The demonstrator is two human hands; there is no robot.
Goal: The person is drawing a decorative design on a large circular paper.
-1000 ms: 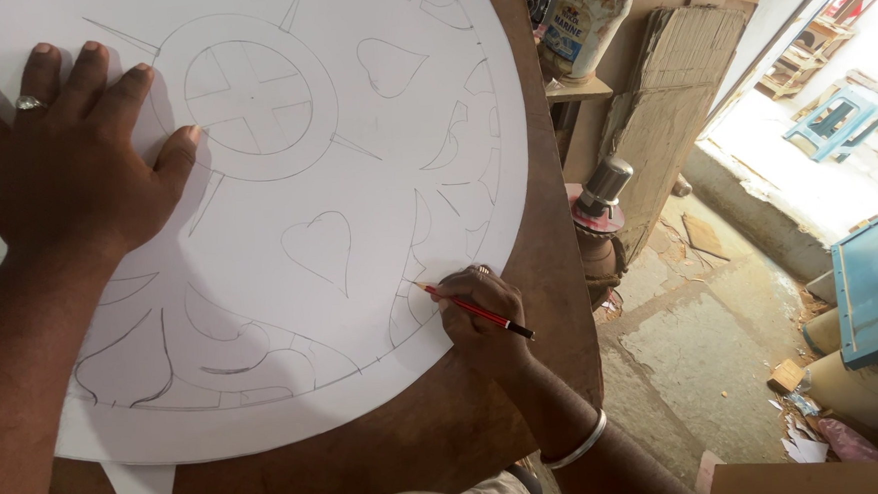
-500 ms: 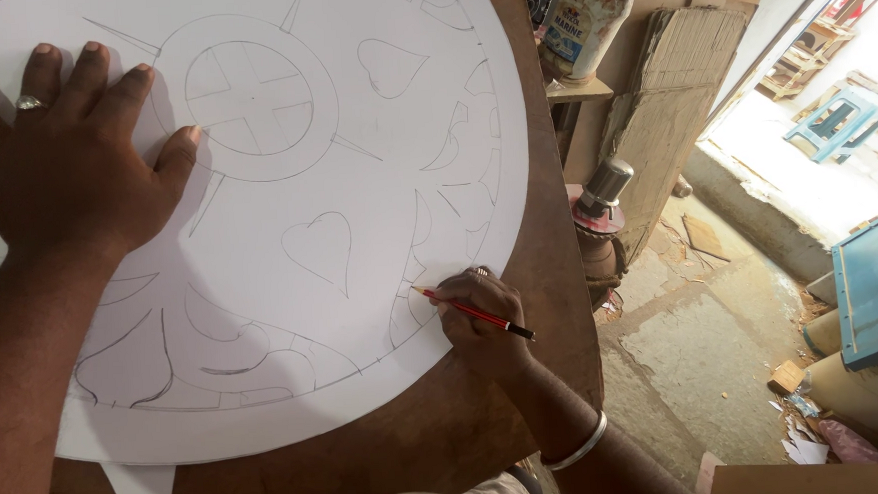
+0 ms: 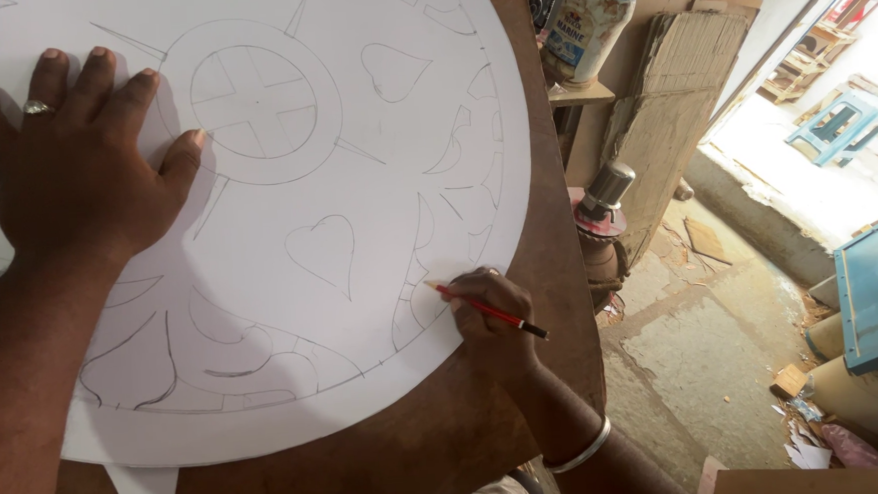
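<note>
View from above of a person drawing on a large round white paper sheet [image 3: 353, 131] that covers most of a brown wooden surface [image 3: 468, 416]. The sheet carries pencilled lines: a ring with a cross inside near the top centre, heart shapes, and curved bands along the edge.

The right hand [image 3: 488, 320], lower centre of the frame, is closed around a red pencil [image 3: 484, 311], fingers pinched together on its shaft. The pencil lies on a shallow slant: its tip points toward the upper left and touches the sheet near its lower right rim, while its dark back end points toward the lower right, past the knuckles. A silver bangle [image 3: 580, 452] circles that wrist.

The left hand [image 3: 79, 166], upper left of the frame, lies flat on the sheet, fingers spread apart and pointing up, gripping nothing. A ring [image 3: 36, 108] sits on one finger.

At the top, right of the surface, a plastic jar [image 3: 589, 14] stands on a shelf.
</note>
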